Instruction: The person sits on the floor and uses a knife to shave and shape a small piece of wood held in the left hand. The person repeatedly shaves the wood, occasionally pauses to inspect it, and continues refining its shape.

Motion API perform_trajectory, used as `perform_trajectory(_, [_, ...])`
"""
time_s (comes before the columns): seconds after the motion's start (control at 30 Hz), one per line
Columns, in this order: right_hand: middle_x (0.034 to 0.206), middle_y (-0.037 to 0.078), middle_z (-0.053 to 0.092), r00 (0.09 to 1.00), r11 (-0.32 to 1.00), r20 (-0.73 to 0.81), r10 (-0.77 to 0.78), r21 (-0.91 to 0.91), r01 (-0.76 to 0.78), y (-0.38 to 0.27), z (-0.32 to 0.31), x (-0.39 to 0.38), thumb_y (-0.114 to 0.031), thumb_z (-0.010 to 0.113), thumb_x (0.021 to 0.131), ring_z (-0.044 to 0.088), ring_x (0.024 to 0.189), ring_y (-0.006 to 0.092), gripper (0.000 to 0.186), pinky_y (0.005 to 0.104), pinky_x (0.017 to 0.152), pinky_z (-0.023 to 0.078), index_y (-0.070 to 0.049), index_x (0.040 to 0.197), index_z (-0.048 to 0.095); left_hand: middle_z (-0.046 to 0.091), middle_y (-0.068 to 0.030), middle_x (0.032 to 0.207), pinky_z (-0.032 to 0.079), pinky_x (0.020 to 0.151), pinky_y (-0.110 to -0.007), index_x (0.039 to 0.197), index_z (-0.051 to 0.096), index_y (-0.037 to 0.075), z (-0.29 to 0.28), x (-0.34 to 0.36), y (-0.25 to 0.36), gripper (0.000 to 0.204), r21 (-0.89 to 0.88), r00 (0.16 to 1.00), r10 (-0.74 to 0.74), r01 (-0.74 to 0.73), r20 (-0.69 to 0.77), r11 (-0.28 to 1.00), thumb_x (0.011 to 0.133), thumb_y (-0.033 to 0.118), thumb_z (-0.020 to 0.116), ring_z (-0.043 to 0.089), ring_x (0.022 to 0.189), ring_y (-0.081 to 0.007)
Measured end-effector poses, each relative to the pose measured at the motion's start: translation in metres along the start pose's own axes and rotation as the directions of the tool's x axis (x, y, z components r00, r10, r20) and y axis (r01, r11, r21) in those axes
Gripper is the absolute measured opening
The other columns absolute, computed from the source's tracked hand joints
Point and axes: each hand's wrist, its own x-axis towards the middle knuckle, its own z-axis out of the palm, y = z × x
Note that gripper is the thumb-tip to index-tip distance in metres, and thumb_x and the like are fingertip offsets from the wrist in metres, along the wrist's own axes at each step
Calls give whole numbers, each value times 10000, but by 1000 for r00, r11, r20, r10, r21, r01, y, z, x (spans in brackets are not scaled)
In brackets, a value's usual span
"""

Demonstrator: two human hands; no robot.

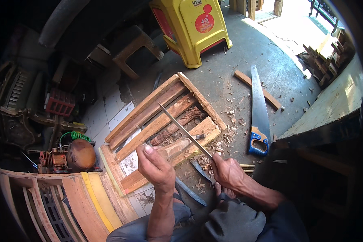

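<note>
My right hand (pixel 230 173) is closed around the near end of a long, narrow flat file (pixel 184 131), whose steel length points up and to the left. Fingers curled and thumb on top, my left hand (pixel 157 167) grips a tapered piece of wood (pixel 175 149) with a dark far end. The file crosses over that end; whether they touch I cannot tell. Beneath both lies a wooden frame (pixel 149 105) with several slats, tilted across the floor. Inside it is a carved dark-brown piece of wood (pixel 177 128).
A handsaw (pixel 261 107) lies at the right over a wooden strip (pixel 246 78), near scattered shavings (pixel 232 139). At the back stands a yellow plastic stool (pixel 205 36). A compressor (pixel 78 155) sits at the left, above a slatted wooden piece (pixel 78 197). A pale panel (pixel 330 105) borders the right.
</note>
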Motion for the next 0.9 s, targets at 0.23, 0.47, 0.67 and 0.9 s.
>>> perform_trajectory(0.23, [721,186,639,906,941,-264,-331,-26,336,3,10,-15,-85,641,926,660,586,382,143,469,505,526,-16,1007,547,510,-145,706,399,593,-394,873,472,-21,0,-7,-1,341,-12,998,-16,17,67,1000,1094,221,380,507,606,-260])
perform_trajectory(0.47, [713,188,621,865,924,-341,-367,-24,382,-4,11,-8,-97,635,930,649,585,392,149,473,495,514,-25,947,507,500,-138,712,396,592,-381,873,467,-15,3,-4,1,330,-14,998,-12,13,69,1000,1094,215,383,500,610,-243])
perform_trajectory(0.67, [675,209,626,767,872,-487,-417,24,489,-9,10,-6,-124,620,942,639,578,430,154,516,507,506,-40,936,490,492,-134,722,404,608,-382,873,463,-14,4,-3,3,327,-28,998,12,-11,55,1000,1095,210,379,504,631,-248])
perform_trajectory(0.9, [693,194,629,853,923,-380,-358,-7,384,-1,19,-7,-134,625,936,645,588,412,160,509,504,506,-47,985,501,510,-147,743,415,628,-389,881,460,-19,0,-9,-6,315,-30,996,-15,18,90,999,1093,201,385,515,647,-267])
